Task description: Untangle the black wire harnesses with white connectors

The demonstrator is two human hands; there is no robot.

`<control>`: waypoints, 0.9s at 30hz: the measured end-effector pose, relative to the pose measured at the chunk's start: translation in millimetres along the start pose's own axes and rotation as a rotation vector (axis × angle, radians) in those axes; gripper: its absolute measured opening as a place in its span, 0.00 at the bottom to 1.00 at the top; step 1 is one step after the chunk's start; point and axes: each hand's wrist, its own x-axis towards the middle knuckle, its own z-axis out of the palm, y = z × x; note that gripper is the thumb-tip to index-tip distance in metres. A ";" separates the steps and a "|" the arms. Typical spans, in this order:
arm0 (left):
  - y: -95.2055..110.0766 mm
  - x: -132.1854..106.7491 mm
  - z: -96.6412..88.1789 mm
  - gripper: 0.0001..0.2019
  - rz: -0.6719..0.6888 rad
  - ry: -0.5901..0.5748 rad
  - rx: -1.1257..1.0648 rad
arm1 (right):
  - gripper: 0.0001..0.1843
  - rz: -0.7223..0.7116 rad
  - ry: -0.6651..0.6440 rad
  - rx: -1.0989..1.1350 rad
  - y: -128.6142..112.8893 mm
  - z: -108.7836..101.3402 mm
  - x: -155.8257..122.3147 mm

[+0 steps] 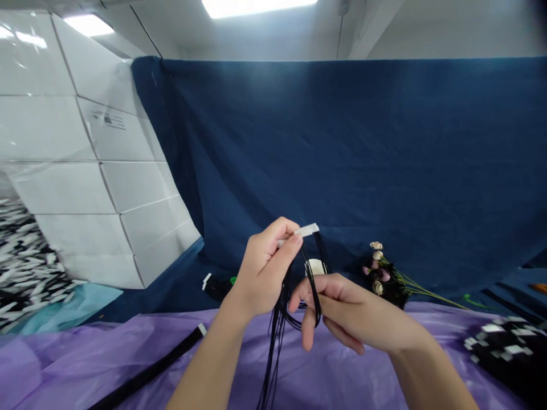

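In front of me, my left hand (pixel 262 276) pinches the white strip-like end (pixel 308 230) of a bundle of thin black cords (pixel 276 347) between thumb and fingers. From that end the cords bend down in a loop, and their loose lengths hang below my left hand towards the purple sheet. My right hand (pixel 354 313), lower and to the right, has its fingers curled around the looped part, some fingers spread apart. A pale round object (pixel 315 266) shows behind the loop, partly hidden.
Purple sheeting (pixel 342 376) covers the near surface, with a black cord bundle (pixel 149 367) at left. White boxes (pixel 64 188) are stacked at left beside a pile of white-tipped bundles (pixel 29 256). Artificial flowers (pixel 380 270) lie behind; more bundles (pixel 508 347) sit right. Blue cloth (pixel 363 154) hangs behind.
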 end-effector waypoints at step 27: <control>6.2 -9.3 24.4 0.05 0.296 -0.176 0.307 | 0.06 -0.081 0.466 -1.040 6.1 10.4 7.4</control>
